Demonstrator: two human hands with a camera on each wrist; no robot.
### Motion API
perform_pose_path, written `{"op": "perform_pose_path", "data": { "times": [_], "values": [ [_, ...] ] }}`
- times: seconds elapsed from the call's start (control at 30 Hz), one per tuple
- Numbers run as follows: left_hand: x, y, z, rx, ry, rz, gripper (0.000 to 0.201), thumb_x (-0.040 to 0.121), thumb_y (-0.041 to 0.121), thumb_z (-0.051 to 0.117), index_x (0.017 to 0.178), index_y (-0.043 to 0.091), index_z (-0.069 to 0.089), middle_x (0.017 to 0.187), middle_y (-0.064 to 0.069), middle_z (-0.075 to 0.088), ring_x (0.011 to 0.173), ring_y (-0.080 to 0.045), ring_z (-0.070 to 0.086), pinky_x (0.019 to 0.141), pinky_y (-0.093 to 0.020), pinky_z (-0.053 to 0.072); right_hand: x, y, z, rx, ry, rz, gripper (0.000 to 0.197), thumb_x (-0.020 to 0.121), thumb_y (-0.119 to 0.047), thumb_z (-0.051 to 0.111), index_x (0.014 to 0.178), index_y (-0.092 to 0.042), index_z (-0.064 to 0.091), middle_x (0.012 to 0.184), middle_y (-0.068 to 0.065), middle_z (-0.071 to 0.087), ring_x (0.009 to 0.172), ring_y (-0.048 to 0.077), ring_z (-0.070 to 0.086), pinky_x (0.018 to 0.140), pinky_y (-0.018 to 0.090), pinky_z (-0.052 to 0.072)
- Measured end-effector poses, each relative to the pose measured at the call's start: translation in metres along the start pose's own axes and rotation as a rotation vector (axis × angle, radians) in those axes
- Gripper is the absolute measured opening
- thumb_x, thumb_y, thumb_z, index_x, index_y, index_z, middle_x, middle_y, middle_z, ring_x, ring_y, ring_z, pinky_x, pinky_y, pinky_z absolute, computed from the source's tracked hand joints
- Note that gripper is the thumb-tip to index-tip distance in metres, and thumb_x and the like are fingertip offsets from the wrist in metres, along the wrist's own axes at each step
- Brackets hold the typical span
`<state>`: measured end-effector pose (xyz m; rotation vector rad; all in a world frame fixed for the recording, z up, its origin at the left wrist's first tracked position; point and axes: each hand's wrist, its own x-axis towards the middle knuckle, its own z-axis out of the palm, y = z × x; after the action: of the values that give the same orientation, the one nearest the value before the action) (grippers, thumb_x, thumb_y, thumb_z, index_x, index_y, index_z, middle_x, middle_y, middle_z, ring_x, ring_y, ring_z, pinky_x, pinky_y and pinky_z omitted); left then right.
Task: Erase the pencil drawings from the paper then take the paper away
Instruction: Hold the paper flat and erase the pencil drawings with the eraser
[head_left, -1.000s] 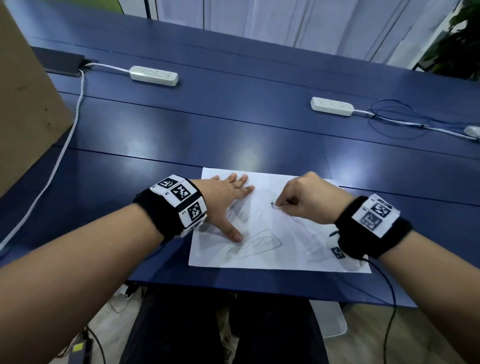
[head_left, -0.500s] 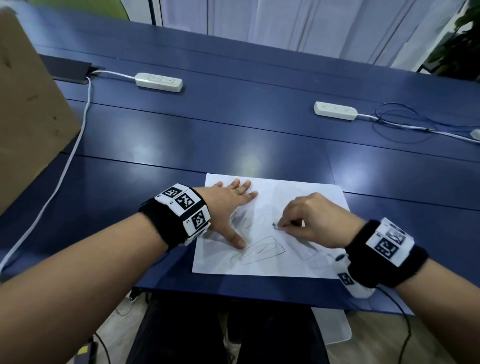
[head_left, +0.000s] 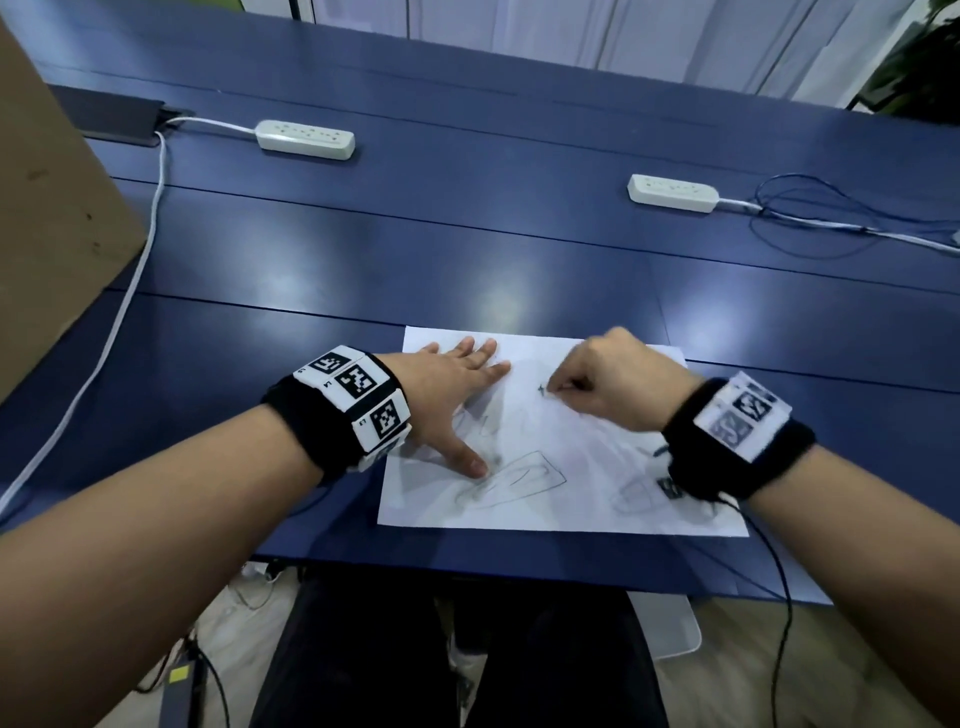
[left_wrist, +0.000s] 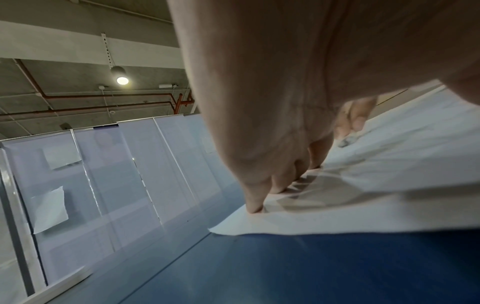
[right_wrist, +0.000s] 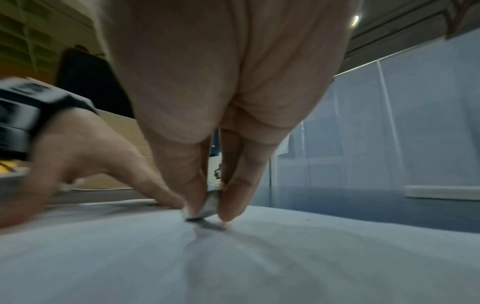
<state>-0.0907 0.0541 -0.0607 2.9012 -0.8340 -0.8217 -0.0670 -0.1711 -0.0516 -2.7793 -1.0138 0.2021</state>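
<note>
A white sheet of paper (head_left: 561, 499) with pencil drawings (head_left: 519, 475) lies on the blue table near its front edge. My left hand (head_left: 457, 400) rests flat on the paper's left part, fingers straight and spread, thumb (head_left: 470, 462) pressing beside a sketched shape. My right hand (head_left: 608, 382) pinches a small grey eraser (right_wrist: 207, 207) between thumb and fingers, its tip pressed on the paper (right_wrist: 233, 257) near the upper middle. In the left wrist view my left fingertips (left_wrist: 255, 207) press on the paper (left_wrist: 376, 185) close to its corner, and the eraser (left_wrist: 346, 140) shows beyond them.
Two white power strips (head_left: 306, 139) (head_left: 672, 193) lie farther back on the table (head_left: 467, 249), with a white cable (head_left: 140, 270) at left and thin wires (head_left: 841, 218) at right. A brown cardboard box (head_left: 47, 218) stands at the left edge.
My right hand with the eraser has shifted back up the sheet after dipping nearer to me. The left hand keeps pressing on the paper.
</note>
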Motion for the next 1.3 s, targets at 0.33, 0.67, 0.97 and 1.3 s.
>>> {"op": "perform_pose_path", "data": {
  "times": [0.33,0.67,0.97,1.3],
  "values": [
    [0.002,-0.003,0.003,0.004,0.015,0.005,0.127,0.066,0.074,0.066,0.154,0.023,-0.011,0.159,0.0,-0.02,0.147,-0.016,-0.016,0.121,-0.043,-0.001,-0.014,-0.014,0.005,0.001,-0.041,-0.107,0.012,0.078,-0.016,0.065,0.08,-0.024,0.073,0.077,-0.008,0.072,0.072,0.012,0.06,0.068,0.012,0.033],
    [0.003,-0.003,0.004,0.01,0.001,-0.003,0.127,0.066,0.075,0.065,0.153,0.024,-0.012,0.159,0.001,-0.021,0.147,-0.016,-0.016,0.121,-0.043,-0.002,-0.025,-0.027,0.004,0.103,-0.125,-0.124,0.01,0.077,-0.019,0.067,0.082,-0.023,0.074,0.078,-0.011,0.071,0.064,0.001,0.053,0.068,0.014,0.042],
    [0.004,-0.004,0.004,-0.005,0.006,0.008,0.127,0.065,0.076,0.064,0.153,0.026,-0.013,0.158,0.002,-0.022,0.146,-0.014,-0.018,0.121,-0.041,-0.003,-0.004,-0.008,0.0,0.048,-0.039,0.035,0.02,0.074,-0.014,0.063,0.086,-0.024,0.075,0.076,-0.006,0.073,0.068,0.014,0.063,0.07,0.025,0.051],
    [0.002,-0.005,0.005,-0.002,0.017,0.007,0.126,0.065,0.076,0.064,0.153,0.026,-0.012,0.159,0.002,-0.021,0.146,-0.014,-0.018,0.12,-0.04,-0.003,0.01,-0.005,0.003,0.013,-0.036,0.045,0.022,0.075,-0.014,0.059,0.086,-0.024,0.074,0.075,-0.004,0.073,0.07,0.018,0.063,0.069,0.031,0.053]
  ]
}}
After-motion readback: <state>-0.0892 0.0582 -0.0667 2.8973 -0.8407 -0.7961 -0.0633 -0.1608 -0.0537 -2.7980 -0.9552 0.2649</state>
